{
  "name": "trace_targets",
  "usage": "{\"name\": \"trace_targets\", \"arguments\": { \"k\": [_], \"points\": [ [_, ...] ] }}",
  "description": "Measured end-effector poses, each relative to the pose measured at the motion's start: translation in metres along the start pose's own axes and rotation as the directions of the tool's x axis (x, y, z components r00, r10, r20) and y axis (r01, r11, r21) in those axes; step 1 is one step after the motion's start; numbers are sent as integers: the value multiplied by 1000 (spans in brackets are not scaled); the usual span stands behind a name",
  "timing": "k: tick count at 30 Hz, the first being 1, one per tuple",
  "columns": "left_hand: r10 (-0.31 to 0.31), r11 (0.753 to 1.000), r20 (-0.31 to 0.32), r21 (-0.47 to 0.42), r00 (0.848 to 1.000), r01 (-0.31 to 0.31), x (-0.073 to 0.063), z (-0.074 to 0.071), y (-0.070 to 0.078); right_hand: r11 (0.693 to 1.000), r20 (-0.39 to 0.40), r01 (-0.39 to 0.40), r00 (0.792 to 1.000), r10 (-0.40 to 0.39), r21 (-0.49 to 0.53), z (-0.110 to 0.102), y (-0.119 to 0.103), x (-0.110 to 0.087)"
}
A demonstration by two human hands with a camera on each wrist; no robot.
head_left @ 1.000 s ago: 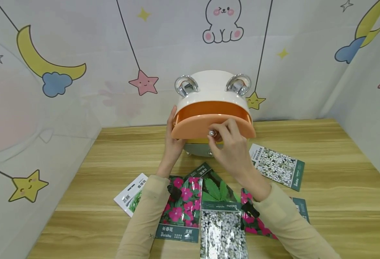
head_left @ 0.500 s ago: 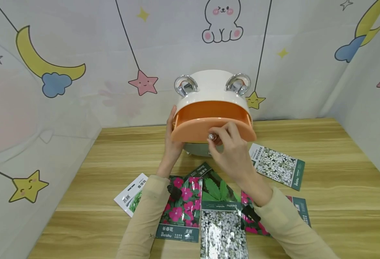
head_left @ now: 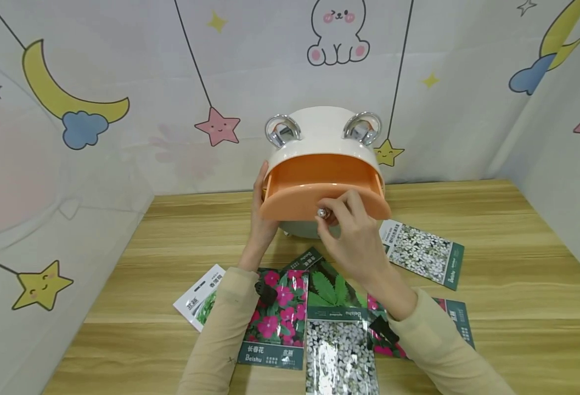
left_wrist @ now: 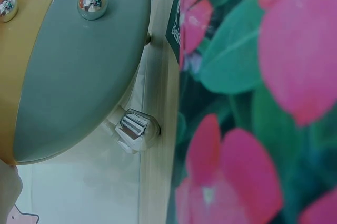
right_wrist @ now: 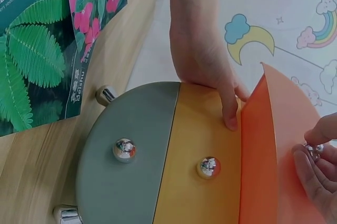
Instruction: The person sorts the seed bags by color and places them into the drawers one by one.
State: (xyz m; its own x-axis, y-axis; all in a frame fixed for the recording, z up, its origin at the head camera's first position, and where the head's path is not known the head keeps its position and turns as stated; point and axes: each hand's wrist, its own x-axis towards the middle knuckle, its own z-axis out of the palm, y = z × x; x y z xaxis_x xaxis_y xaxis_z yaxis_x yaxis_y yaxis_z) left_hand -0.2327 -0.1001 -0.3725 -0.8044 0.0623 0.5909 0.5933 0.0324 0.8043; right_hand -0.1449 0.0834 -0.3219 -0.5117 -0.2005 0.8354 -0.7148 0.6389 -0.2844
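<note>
cabinet: 1 | drawers: 3 | knobs: 3 | pink-flower packets: 2 | white-flower packets: 2

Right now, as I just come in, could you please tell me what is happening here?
A person's right fingers pinch the silver knob of the orange top drawer, which stands open. The left fingers rest against the side of the cabinet. The yellow drawer and grey drawer below are shut; printed packets lie on the table.

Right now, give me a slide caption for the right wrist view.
The right hand pinches the silver knob of the open orange drawer; the left hand touches the yellow drawer.
</note>
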Motion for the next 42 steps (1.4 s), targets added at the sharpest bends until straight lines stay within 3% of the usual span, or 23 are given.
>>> {"name": "trace_targets", "arguments": {
  "k": [8,19,27,35,42],
  "points": [
    [58,998,8,-13,998,-58,0,0,-2,1000,4,0,1000,0,-8,-2,-4,-3],
    [55,997,0,-48,998,-55,-1,1,-1,1000,4,-6,1000,6,3,-4,-8,-6],
    [105,992,19,-72,994,-103,0,0,-4,1000,15,7,1000,-7,4,-6,-11,-8],
    [140,988,21,-66,990,-138,3,-1,-27,1000,9,18,1000,-18,-16,-7,-12,-9],
    [155,987,33,-54,987,-153,3,-6,-30,1000,17,23,1000,-23,-3,-7,-13,-11]
  ]
}}
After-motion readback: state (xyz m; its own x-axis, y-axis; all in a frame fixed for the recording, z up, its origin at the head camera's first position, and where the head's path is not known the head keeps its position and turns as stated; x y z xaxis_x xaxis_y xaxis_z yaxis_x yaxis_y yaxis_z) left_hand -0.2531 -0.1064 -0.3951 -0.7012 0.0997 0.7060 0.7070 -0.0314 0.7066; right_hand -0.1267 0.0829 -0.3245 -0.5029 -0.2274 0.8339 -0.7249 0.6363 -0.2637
